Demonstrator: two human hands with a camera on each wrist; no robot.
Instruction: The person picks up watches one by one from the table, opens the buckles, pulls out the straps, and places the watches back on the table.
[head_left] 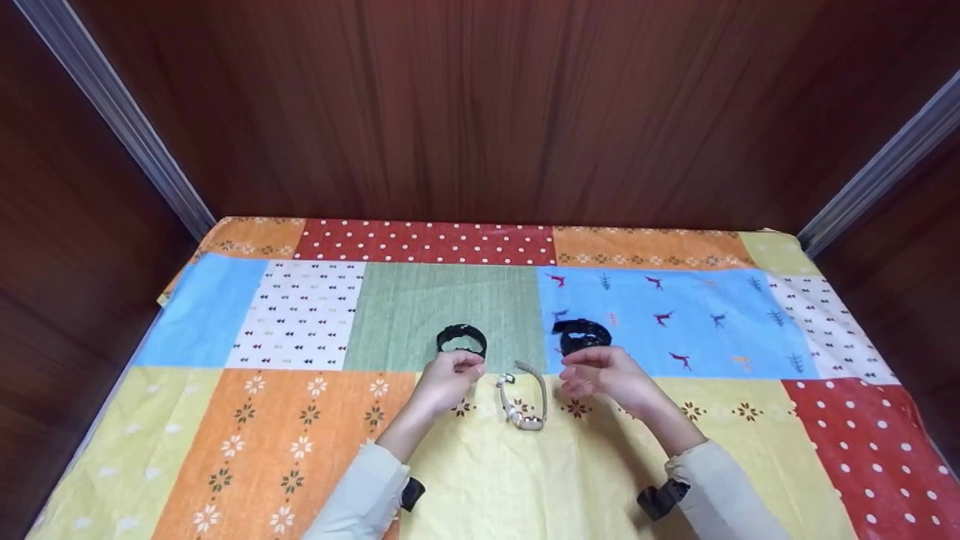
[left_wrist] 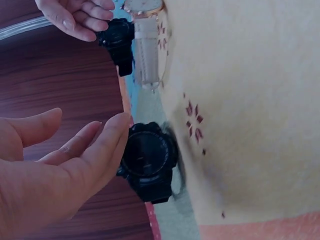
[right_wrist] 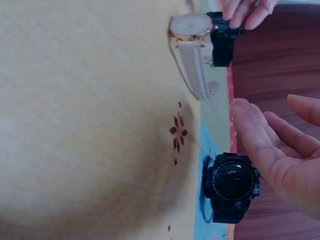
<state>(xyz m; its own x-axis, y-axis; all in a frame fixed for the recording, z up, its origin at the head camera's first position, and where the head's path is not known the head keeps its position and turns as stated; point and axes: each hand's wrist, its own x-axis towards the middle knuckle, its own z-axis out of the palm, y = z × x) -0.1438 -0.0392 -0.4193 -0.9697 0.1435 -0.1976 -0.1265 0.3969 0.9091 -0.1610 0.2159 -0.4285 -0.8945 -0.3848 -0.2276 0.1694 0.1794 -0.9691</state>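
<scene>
Three wristwatches lie on a patchwork cloth (head_left: 450, 300). My left hand (head_left: 448, 381) is just in front of a black watch (head_left: 462, 330), which stands as a loop on the green patch. In the left wrist view, the fingers of this hand (left_wrist: 75, 165) are loosely extended, with tips close to the round dark dial. My right hand (head_left: 611, 379) hovers by a second black watch (head_left: 585, 330) on the blue patch, its fingers (right_wrist: 265, 135) relaxed and holding nothing. Between the hands sits a watch (head_left: 530, 422) with a pale strap, unbuckled, and a rose-gold case.
A dark brown wood panel (head_left: 480, 112) rises behind the cloth, with similar panels on both sides. Metal strips (head_left: 124, 112) run along the corners. Black wrist devices (head_left: 660, 499) are worn at both light sleeves (head_left: 367, 491).
</scene>
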